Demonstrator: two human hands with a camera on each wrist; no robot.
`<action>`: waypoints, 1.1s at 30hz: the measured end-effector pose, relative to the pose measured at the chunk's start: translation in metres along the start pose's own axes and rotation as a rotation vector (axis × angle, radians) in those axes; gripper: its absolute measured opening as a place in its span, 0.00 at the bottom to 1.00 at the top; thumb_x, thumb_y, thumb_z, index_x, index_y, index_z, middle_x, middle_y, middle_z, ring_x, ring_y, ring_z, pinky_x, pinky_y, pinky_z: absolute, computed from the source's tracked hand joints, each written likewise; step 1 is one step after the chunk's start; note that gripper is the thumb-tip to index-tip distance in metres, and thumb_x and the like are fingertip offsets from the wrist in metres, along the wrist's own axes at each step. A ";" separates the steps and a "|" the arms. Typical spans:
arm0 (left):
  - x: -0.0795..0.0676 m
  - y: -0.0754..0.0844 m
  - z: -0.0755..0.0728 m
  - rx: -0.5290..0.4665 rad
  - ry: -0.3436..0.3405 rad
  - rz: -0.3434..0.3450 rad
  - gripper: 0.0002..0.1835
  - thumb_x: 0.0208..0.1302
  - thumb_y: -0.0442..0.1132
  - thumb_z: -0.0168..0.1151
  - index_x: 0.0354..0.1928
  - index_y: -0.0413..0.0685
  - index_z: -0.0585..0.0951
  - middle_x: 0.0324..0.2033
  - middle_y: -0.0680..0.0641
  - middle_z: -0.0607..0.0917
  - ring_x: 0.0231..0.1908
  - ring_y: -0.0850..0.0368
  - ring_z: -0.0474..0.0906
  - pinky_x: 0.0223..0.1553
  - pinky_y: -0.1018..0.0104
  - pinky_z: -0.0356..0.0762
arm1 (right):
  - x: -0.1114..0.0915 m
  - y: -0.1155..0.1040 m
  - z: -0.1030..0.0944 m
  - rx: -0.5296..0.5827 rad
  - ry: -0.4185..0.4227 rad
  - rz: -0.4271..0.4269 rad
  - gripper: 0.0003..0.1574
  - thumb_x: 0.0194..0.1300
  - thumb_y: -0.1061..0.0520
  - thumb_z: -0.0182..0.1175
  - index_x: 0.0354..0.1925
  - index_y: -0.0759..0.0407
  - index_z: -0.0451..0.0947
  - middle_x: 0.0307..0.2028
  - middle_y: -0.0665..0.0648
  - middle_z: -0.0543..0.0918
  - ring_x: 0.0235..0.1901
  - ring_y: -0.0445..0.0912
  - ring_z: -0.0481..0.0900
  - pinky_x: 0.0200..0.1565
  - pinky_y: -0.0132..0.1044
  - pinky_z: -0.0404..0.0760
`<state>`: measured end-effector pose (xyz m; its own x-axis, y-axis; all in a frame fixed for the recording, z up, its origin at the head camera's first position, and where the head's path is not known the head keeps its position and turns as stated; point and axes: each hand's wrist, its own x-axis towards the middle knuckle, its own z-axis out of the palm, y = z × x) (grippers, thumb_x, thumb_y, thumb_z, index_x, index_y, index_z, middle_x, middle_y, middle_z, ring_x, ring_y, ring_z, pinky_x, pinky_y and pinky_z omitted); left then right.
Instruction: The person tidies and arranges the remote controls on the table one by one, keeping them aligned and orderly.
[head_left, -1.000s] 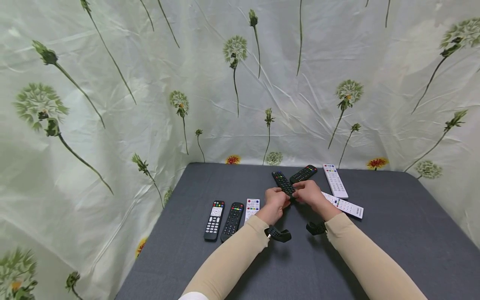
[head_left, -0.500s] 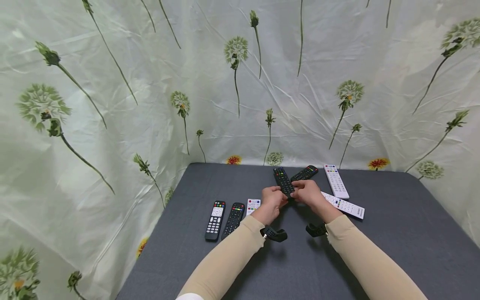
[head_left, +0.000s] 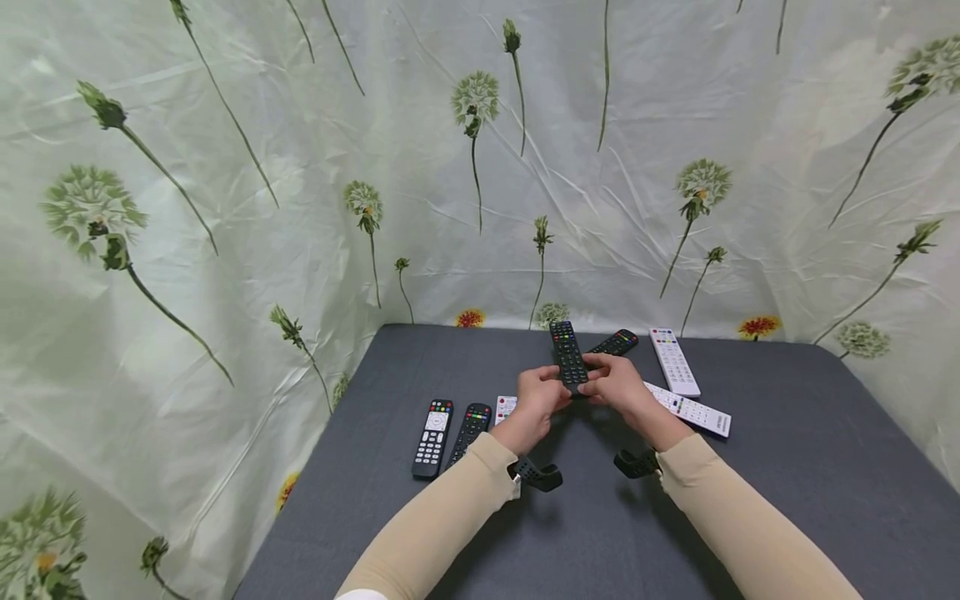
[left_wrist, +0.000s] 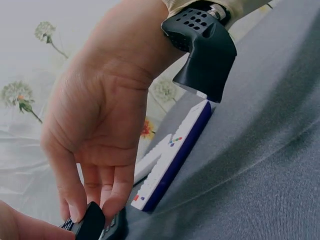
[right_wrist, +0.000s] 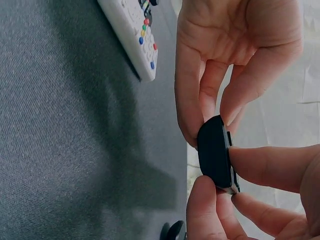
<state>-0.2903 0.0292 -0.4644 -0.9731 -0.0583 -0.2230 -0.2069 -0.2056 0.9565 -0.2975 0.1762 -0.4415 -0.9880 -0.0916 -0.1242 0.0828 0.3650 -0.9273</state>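
Beige sleeves (head_left: pixel 420 529) are stretching across the grey counter (head_left: pixel 592 542), black wrist devices (head_left: pixel 542 476) hanging below their cuffs. Leftward, a black remote with white keys (head_left: pixel 432 440), a second black remote (head_left: pixel 472 426) and a partly covered white remote (head_left: pixel 506 407) are lying in a row. Rightward, a slanted white remote (head_left: pixel 693 410) is resting. The left hand (head_left: pixel 536 400) and right hand (head_left: pixel 622 387) are both pinching the held black remote (head_left: pixel 567 352) near its closer end, keeping it above the counter. Beyond, another white remote (head_left: pixel 675 361) and a slanted black remote (head_left: pixel 618 342) are lying before a floral cloth (head_left: pixel 585 267).
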 end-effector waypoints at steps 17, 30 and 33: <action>-0.022 0.017 -0.024 0.078 -0.105 0.039 0.29 0.55 0.16 0.62 0.61 0.35 0.80 0.41 0.40 0.86 0.40 0.51 0.86 0.43 0.58 0.85 | -0.022 -0.011 0.008 0.065 0.001 -0.025 0.43 0.61 0.69 0.67 0.72 0.66 0.64 0.51 0.71 0.79 0.42 0.48 0.82 0.49 0.51 0.83; -0.039 0.014 -0.045 0.232 -0.136 0.106 0.31 0.51 0.17 0.63 0.60 0.40 0.81 0.41 0.43 0.85 0.38 0.56 0.81 0.39 0.64 0.83 | -0.039 -0.003 0.023 0.124 -0.033 -0.031 0.51 0.59 0.70 0.68 0.76 0.59 0.58 0.48 0.69 0.81 0.42 0.51 0.85 0.45 0.45 0.85; -0.044 0.013 -0.050 0.249 -0.154 0.111 0.30 0.52 0.18 0.63 0.60 0.39 0.81 0.41 0.43 0.85 0.39 0.55 0.80 0.39 0.64 0.83 | -0.044 -0.001 0.027 0.119 -0.040 -0.023 0.52 0.59 0.69 0.68 0.76 0.58 0.58 0.48 0.69 0.81 0.41 0.51 0.84 0.45 0.46 0.85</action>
<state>-0.2447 -0.0196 -0.4511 -0.9910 0.0859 -0.1022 -0.0990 0.0403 0.9943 -0.2509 0.1553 -0.4446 -0.9841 -0.1361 -0.1140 0.0772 0.2505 -0.9650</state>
